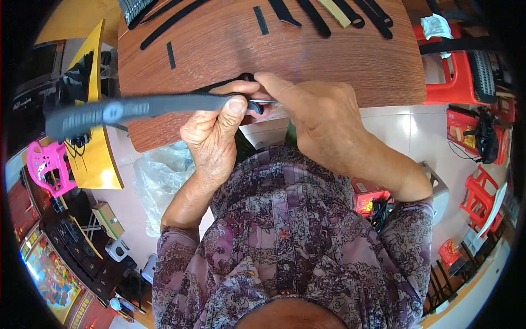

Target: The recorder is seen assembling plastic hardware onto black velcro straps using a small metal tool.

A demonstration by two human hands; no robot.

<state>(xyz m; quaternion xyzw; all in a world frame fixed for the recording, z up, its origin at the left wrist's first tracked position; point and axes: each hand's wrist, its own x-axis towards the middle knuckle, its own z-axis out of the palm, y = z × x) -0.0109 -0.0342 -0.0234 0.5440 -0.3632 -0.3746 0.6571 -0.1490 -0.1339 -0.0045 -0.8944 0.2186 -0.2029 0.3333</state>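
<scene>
My left hand (211, 134) is closed on a long dark grey strap (87, 117) with pale printing, pinched under the thumb near its end. The strap's far part sticks out to the left and is blurred by motion. Behind it, against my left fingers, a black loop-ended strip (233, 81) shows in part. My right hand (326, 112) meets the left at the strap's curled end, index finger stretched along the black loop. Close to its fingertips is a thin pale, bluish sliver (267, 101); the rest of what these bent fingers hold is hidden.
On the brown wooden table (361, 71) lie several black straps (315, 19), two short dark strips (171, 55) and a yellowish strip (334, 12). Clear plastic bags (164, 181) hang or lie below left. A red stool (460, 77) stands at the right, a yellow board (98, 159) at the left.
</scene>
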